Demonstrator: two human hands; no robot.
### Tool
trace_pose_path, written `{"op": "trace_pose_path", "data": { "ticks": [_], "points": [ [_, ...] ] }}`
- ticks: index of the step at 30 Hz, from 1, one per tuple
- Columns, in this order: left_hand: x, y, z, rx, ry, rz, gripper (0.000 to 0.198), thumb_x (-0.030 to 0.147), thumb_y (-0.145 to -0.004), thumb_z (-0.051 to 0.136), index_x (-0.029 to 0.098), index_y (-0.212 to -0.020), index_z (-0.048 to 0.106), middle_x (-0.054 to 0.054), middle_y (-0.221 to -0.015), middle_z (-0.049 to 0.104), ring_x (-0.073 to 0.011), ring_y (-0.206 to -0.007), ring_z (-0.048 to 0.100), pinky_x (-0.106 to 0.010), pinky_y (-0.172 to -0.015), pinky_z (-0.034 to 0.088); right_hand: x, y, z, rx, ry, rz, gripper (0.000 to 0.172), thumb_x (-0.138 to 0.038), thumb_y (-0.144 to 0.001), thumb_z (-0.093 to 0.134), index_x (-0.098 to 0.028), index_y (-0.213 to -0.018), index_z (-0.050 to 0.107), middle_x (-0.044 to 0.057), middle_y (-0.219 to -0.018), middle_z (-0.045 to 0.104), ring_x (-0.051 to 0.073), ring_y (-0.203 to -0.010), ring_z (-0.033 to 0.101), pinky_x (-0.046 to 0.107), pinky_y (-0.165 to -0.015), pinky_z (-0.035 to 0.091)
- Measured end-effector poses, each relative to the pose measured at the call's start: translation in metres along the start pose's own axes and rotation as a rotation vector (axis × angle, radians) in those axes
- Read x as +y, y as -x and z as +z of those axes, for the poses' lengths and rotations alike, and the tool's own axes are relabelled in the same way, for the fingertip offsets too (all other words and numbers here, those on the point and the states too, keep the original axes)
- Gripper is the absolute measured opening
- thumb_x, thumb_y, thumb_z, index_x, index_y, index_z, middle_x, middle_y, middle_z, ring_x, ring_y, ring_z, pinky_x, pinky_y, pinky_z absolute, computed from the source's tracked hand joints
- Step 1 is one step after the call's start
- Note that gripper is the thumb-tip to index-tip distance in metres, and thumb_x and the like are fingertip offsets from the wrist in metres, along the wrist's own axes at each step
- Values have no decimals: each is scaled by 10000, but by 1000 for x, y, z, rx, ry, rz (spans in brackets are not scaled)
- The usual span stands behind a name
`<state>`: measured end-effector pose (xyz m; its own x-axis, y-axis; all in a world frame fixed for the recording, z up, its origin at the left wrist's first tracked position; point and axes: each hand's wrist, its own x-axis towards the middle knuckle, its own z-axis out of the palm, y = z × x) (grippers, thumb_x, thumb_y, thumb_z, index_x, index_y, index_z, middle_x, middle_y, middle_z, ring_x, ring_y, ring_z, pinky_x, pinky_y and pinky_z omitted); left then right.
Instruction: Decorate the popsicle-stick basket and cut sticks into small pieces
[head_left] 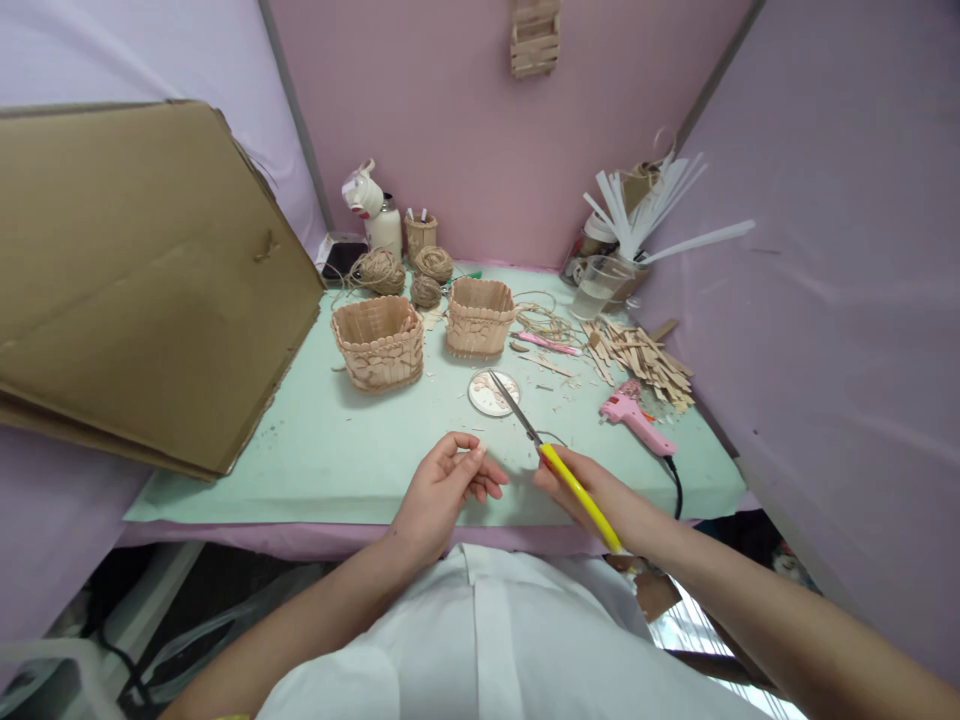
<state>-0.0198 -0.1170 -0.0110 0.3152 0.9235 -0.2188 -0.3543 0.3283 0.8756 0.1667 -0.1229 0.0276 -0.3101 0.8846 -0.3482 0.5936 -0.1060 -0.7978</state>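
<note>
Yellow-handled scissors [577, 495] rest in my right hand [581, 490], with their metal blades pointing away over a round white dish [484, 397] that holds small wood scraps. Just left of the scissors is my left hand [450, 490], its thumb and forefinger pinched together; anything between them is too small to make out. Beyond my hands stand two small woven-looking wooden baskets, the left basket [382, 365] and the right basket [478, 335], both upright with scalloped rims.
A pink glue gun [637, 420] and a pile of wooden sticks [645, 362] lie at right. Behind them are a plastic cup [596, 290] and white glue sticks [630, 220]. Twine balls [380, 272] and a bottle [385, 230] stand at back left. Large cardboard [142, 280] leans at left.
</note>
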Motion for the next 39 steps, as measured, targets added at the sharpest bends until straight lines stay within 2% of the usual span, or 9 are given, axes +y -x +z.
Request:
{"op": "trace_pose_path", "data": {
  "ticks": [5, 8, 11, 14, 21, 39],
  "points": [
    [-2, -1, -1, 7, -37, 70, 188, 359, -821, 536, 185, -858, 473, -28, -734, 665, -120, -618, 578, -231, -576, 388, 2, 3, 10, 52, 108, -18, 242, -389, -807, 473, -217, -723, 325, -64, -638, 422, 101, -575, 371, 226, -547, 305],
    [-4, -4, -2, 67, -68, 161, 162, 335, -804, 562, 178, -821, 522, -20, -787, 634, -122, -708, 565, -229, -628, 397, 1, 9, 20, 85, 201, -3, 181, -317, -779, 503, -224, -794, 348, -52, -676, 498, 114, -589, 437, 224, -551, 302],
    [-6, -6, -3, 129, -69, 234, 132, 304, -790, 582, 174, -786, 563, 13, -734, 555, -94, -688, 497, -211, -655, 383, 0, 12, 29, 169, 315, 18, 260, -340, -744, 552, -223, -906, 385, -7, -796, 548, 146, -659, 505, 235, -575, 308],
    [-6, -7, -3, 142, -11, 259, 117, 286, -799, 573, 175, -835, 582, 16, -732, 519, -83, -672, 450, -203, -655, 373, 3, 9, 36, 223, 406, 42, 309, -380, -735, 566, -222, -935, 391, 22, -874, 565, 159, -657, 530, 240, -563, 290],
    [-8, -11, -3, 156, 36, 266, 103, 277, -793, 580, 192, -851, 577, 3, -822, 542, -98, -743, 479, -214, -699, 395, 9, 1, 43, 351, 557, 10, 265, -393, -765, 547, -221, -872, 376, 21, -786, 598, 187, -655, 557, 240, -519, 233],
    [-14, -12, -7, 126, -28, 292, 98, 282, -802, 571, 202, -859, 573, -1, -868, 554, -115, -808, 499, -229, -742, 409, 12, 2, 47, 361, 618, -2, 261, -394, -782, 554, -211, -885, 398, 8, -750, 618, 188, -651, 589, 249, -501, 236]
  ]
}}
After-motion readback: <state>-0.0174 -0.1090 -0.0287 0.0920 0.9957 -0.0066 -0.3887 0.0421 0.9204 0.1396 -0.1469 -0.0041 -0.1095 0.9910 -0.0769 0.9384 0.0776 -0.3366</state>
